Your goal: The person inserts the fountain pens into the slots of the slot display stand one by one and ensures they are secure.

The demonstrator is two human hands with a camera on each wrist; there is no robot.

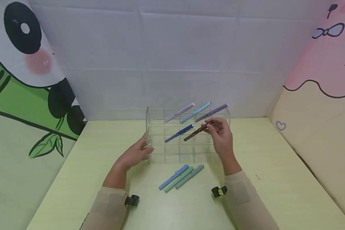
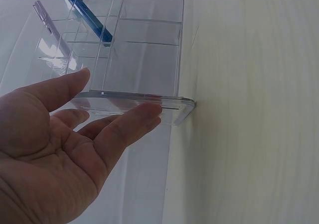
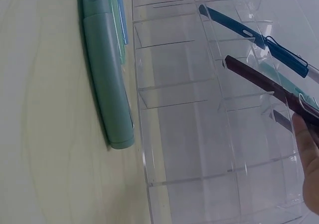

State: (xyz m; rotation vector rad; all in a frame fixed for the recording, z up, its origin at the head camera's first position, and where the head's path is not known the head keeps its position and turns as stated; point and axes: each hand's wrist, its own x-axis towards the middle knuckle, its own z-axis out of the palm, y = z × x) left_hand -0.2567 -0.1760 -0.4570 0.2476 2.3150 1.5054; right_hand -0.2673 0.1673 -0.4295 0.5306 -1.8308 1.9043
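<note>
A clear acrylic display rack (image 1: 172,148) with tiered compartments stands on the table. Against its left side, the fairly straight fingers of my left hand (image 1: 135,154) touch the clear side panel (image 2: 134,100). My right hand (image 1: 222,135) pinches a dark red pen (image 1: 194,134) near its upper end, clip side. That pen slants in the middle tier, its lower end among the dividers. Beside it leans a dark blue pen (image 1: 179,133). The top tier carries a lilac pen (image 1: 179,112), a light blue pen (image 1: 196,112) and a purple pen (image 1: 212,112).
In front of the rack lie a blue pen (image 1: 173,176), a light green pen (image 1: 179,179) and a grey-green pen (image 1: 189,176), side by side and slanted. The pale wooden table (image 1: 276,179) meets a white cloth backdrop (image 1: 184,57) behind the rack.
</note>
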